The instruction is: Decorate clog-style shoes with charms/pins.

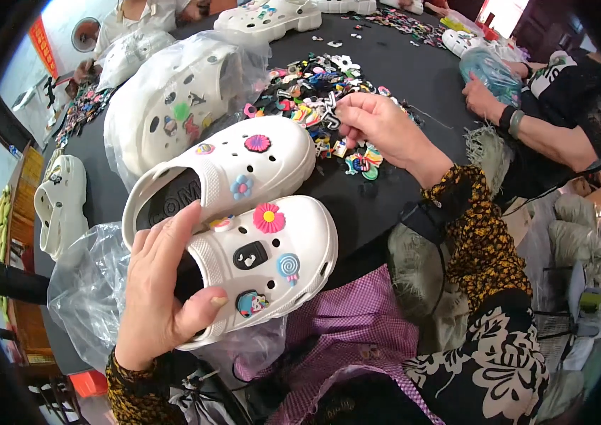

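Observation:
My left hand (162,287) grips the near white clog (307,234) by its open heel end, thumb along the side. Several charms sit in this clog's holes: a pink flower (269,218), a black tag-shaped charm (249,256), a blue lollipop (288,266) and others. Against it, on the far side, lies a second white clog (283,145) with a pink-and-dark round flower (258,143) and a blue flower (242,187). Beyond the toes, my right hand (378,127) pinches a black-and-white zigzag charm (330,111) between thumb and fingers, above the pile of loose charms (315,74).
A bagged white clog (166,106) stands at far left on the black table (385,53); another white clog (63,202) lies left. Crumpled clear plastic (95,283) is under my left hand. At right, a co-worker's hand (483,99) holds a bluish plastic bag (491,74). More clogs and charms lie farther back.

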Action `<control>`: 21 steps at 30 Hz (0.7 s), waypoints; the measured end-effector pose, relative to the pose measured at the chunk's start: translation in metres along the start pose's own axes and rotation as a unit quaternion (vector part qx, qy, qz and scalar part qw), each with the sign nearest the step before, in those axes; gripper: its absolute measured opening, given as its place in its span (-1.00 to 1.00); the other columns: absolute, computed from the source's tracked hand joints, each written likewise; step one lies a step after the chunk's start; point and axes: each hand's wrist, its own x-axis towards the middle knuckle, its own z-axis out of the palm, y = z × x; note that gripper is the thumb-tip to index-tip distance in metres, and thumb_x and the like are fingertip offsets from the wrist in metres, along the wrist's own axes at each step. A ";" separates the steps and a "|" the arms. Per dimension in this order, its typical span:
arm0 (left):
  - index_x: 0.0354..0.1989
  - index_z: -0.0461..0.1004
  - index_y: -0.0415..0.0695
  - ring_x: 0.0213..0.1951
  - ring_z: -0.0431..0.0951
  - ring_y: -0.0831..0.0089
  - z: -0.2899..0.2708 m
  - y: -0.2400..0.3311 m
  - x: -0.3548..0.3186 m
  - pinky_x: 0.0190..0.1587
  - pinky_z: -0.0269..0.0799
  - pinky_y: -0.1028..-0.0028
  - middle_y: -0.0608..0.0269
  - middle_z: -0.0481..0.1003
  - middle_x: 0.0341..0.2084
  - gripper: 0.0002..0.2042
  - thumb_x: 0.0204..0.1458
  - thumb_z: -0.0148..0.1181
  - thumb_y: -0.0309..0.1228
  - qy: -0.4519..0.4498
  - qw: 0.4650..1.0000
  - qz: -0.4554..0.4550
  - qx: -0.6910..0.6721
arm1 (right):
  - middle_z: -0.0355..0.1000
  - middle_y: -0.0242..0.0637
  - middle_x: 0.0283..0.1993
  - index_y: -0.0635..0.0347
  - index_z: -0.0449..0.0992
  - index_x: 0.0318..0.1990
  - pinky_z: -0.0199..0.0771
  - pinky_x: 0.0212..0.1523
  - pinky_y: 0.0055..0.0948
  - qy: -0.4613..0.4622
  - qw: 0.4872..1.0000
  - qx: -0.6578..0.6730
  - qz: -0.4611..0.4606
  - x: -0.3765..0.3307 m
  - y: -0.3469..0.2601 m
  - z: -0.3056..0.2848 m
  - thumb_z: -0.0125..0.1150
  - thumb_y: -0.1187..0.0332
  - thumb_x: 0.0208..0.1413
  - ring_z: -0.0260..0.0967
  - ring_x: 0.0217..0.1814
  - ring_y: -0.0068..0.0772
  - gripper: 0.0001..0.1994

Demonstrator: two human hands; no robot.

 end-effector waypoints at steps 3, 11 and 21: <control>0.14 0.27 -0.38 -0.03 0.40 0.01 0.000 0.000 -0.001 0.06 0.21 0.24 -0.12 0.43 -0.05 -0.22 -0.07 0.14 0.10 0.001 1.000 -0.003 0.004 | 0.39 -0.42 -0.49 0.23 0.48 -0.36 0.40 -0.49 -0.64 -0.007 1.000 0.002 -0.006 0.001 0.005 0.002 0.08 0.27 0.20 0.32 -0.53 -0.65 -0.79; 0.15 0.26 -0.38 -0.01 0.42 0.04 -0.002 0.000 -0.001 0.05 0.22 0.25 -0.11 0.43 -0.05 -0.21 -0.09 0.16 0.08 -0.006 1.000 -0.004 0.012 | 0.42 -0.41 -0.45 0.19 0.45 -0.24 0.40 -0.50 -0.67 -0.079 0.997 -0.017 0.013 0.003 -0.012 0.000 0.13 0.19 0.22 0.35 -0.51 -0.67 -0.77; 0.10 0.30 -0.34 -0.06 0.45 0.07 -0.003 -0.001 0.000 -0.03 0.26 0.27 -0.06 0.47 -0.11 -0.27 -0.11 0.19 0.04 -0.002 0.999 0.030 0.024 | 0.43 -0.44 -0.29 0.27 0.46 -0.18 0.37 -0.20 -0.64 -0.128 0.975 -0.114 -0.142 0.010 -0.046 0.055 0.16 0.47 0.12 0.35 -0.25 -0.69 -0.86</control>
